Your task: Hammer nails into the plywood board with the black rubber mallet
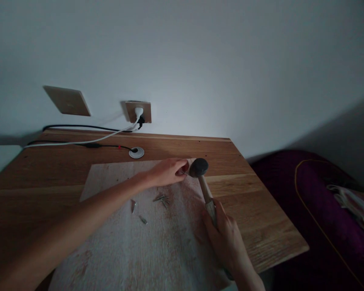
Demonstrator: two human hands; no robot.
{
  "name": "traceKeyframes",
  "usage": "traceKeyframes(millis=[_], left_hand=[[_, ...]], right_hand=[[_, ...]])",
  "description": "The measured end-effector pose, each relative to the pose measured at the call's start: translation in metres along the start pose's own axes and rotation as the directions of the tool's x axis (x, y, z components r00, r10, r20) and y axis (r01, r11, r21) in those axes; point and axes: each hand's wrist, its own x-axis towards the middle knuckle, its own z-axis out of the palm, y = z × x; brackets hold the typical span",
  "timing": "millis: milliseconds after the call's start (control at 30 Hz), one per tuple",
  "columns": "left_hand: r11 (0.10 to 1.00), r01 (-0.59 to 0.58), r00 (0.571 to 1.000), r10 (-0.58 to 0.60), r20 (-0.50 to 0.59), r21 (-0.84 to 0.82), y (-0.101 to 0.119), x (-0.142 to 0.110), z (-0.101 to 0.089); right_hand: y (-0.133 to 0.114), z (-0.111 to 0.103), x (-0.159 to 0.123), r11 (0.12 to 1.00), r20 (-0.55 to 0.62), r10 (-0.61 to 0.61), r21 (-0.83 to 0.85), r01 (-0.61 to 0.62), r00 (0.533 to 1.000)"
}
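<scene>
My right hand [226, 230] is closed around the wooden handle of a mallet [199, 166] with a dark, rounded head. The head is right beside the fingertips of my left hand [170, 171], over the far right part of a pale wood-grain board [151, 250]. My left thumb and fingers are pinched together; a thin sliver shows at their tips, too small to name. Several small metal pieces, like pins or screws [162, 199], lie in a little heap on the board. Another metal piece [134, 206] and a third metal piece [143, 219] lie apart, nearer to me.
The board rests on a brown wooden table [255, 202] against a white wall. White and black cables [79, 142] run along the back to a wall socket [138, 112]. A round cable grommet [136, 152] is set behind the board. Purple fabric [318, 202] lies beyond the right edge.
</scene>
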Motion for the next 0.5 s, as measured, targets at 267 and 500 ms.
traceKeyframes(millis=[267, 500], left_hand=[[0.999, 0.036, 0.998, -0.036, -0.053, 0.005, 0.001, 0.002, 0.01], [1.0, 0.009, 0.999, -0.009, -0.046, 0.0, 0.001, 0.0, 0.012]], right_hand=[[-0.001, -0.001, -0.002, 1.0, -0.027, 0.011, -0.023, -0.012, 1.0], [0.0, -0.003, -0.005, 0.997, -0.005, 0.062, 0.04, -0.061, 0.998]])
